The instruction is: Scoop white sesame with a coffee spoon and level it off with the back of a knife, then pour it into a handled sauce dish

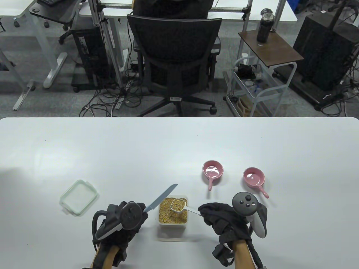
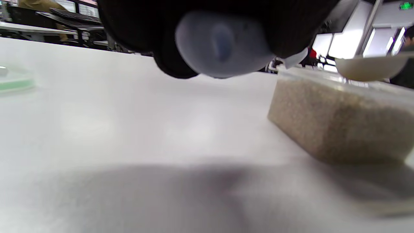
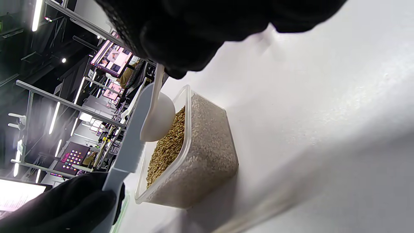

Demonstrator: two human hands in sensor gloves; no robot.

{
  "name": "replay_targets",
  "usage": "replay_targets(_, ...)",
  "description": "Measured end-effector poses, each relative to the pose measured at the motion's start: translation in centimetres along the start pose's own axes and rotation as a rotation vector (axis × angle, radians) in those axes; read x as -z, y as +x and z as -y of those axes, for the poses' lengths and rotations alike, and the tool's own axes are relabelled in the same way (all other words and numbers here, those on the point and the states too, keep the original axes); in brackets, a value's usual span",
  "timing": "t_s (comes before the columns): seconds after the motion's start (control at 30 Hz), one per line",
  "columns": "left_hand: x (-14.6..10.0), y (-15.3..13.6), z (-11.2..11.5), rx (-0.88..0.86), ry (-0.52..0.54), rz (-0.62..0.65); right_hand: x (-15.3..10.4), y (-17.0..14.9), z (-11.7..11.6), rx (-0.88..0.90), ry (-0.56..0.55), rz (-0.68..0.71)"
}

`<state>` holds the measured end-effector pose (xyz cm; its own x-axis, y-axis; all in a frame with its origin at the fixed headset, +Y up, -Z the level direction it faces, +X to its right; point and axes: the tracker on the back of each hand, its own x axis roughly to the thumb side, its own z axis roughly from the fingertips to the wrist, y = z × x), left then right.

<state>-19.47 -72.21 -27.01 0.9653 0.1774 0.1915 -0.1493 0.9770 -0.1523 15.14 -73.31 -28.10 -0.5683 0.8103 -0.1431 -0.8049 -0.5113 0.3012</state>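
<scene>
A clear plastic box of sesame (image 1: 173, 215) (image 2: 339, 119) (image 3: 190, 152) stands at the table's front middle. My right hand (image 1: 216, 217) pinches the handle of a white coffee spoon (image 1: 178, 204) (image 3: 158, 116), whose bowl, filled with sesame, hovers over the box. My left hand (image 1: 126, 217) grips a grey knife (image 1: 161, 198) (image 3: 129, 149) by its handle; the blade points up and right, to the left of the spoon, apart from it. Two pink handled sauce dishes (image 1: 213, 170) (image 1: 254, 177) sit beyond the right hand.
A square lid with a pale green rim (image 1: 79, 197) (image 2: 14, 81) lies left of my left hand. The table's far edge (image 1: 179, 118) runs across the middle of the table view, with a black office chair (image 1: 175, 61) and a cart behind it.
</scene>
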Motion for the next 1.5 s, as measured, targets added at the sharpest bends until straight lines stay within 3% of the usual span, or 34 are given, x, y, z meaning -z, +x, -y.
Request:
replay_targets(0.13,0.1,-1.8,0.2,0.030,0.098,-0.156,0.0,0.0,-0.1,0.005,-0.002,0.001)
replay_targets(0.43,1.2,-5.3,1.8,0.063,0.011,-0.406,0.0,0.0,-0.3,-0.002,0.001,-0.002)
replay_targets(0.87,2.0,-5.8,2.5,0.191,0.038,-0.531,0.0,-0.1,-0.3,-0.005,0.002,-0.009)
replay_targets(1.13,1.7,-5.9,2.4,0.180,0.050,-0.522,0.0,-0.1,-0.3,0.006,0.006,-0.001)
replay_targets(1.2,1.4,-5.5,1.8,0.162,0.100,-0.496,0.0,-0.1,-0.3,0.012,0.007,0.003)
replay_targets(1.3,0.7,-4.6,1.0,0.151,0.222,-0.434,0.0,-0.1,-0.4,0.011,0.007,0.005)
replay_targets(1.4,0.3,-3.9,0.8,0.164,0.304,-0.279,0.1,-0.1,-0.5,0.008,0.010,0.009)
replay_targets(1.5,0.3,-3.6,1.0,0.138,0.275,-0.241,0.2,0.0,-0.7,0.005,0.016,0.012)
